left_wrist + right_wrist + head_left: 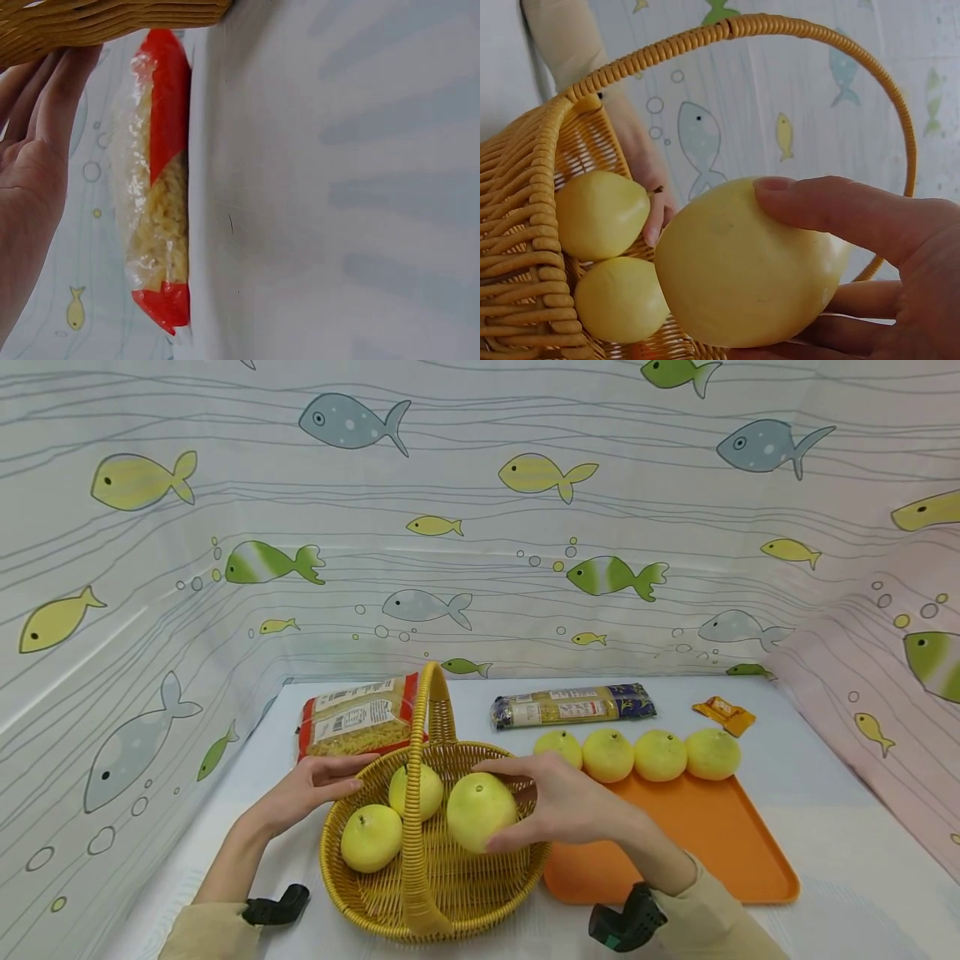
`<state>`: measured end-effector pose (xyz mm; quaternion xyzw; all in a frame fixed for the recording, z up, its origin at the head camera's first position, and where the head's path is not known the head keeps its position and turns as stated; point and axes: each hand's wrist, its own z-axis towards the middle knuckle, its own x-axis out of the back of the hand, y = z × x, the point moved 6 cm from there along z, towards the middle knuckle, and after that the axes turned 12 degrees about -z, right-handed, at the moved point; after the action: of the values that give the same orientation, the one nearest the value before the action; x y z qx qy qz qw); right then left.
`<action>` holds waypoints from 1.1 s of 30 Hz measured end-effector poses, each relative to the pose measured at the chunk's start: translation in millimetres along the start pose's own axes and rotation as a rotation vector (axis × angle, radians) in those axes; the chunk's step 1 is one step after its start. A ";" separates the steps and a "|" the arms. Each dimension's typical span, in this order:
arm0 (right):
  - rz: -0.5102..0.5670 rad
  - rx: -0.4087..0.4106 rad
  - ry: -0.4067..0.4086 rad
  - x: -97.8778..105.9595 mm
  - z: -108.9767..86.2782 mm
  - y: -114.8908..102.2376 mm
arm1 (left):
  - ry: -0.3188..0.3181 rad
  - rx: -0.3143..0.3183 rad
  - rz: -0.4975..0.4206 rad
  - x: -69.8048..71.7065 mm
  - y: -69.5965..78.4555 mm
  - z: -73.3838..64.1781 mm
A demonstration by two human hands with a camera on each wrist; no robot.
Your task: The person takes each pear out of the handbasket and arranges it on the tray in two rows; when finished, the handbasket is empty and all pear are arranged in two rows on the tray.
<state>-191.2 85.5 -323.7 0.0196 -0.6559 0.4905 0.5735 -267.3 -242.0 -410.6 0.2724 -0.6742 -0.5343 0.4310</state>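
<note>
In the head view, my right hand grips a round yellow-green fruit over the right half of a wicker basket. Its thumb and fingers lie around the fruit in the right wrist view. Two similar fruits, one nearer and one farther back, lie in the basket's left half, beyond its arched handle. My left hand touches the basket's left rim with extended fingers. From the left wrist, those fingers show against the outside of the woven wall.
An orange tray sits right of the basket, with several like fruits lined along its back edge. Behind stand a red-edged pasta bag, a long noodle pack and a small orange packet. A fish-patterned curtain surrounds the table.
</note>
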 end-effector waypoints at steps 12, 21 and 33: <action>0.054 0.013 0.027 11.9 -3.8 8.0 | 0.003 0.001 0.008 0.1 1.5 -0.5; 0.061 -0.044 0.055 27.0 -13.3 14.1 | 0.001 -0.021 0.006 -0.6 3.6 -2.0; 0.140 -0.046 0.107 44.9 -22.7 19.7 | 0.002 -0.023 0.002 -0.4 2.5 -1.8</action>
<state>-201.5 135.0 -304.4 -0.0659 -0.6351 0.5146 0.5723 -265.2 -241.8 -408.2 0.2673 -0.6678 -0.5414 0.4353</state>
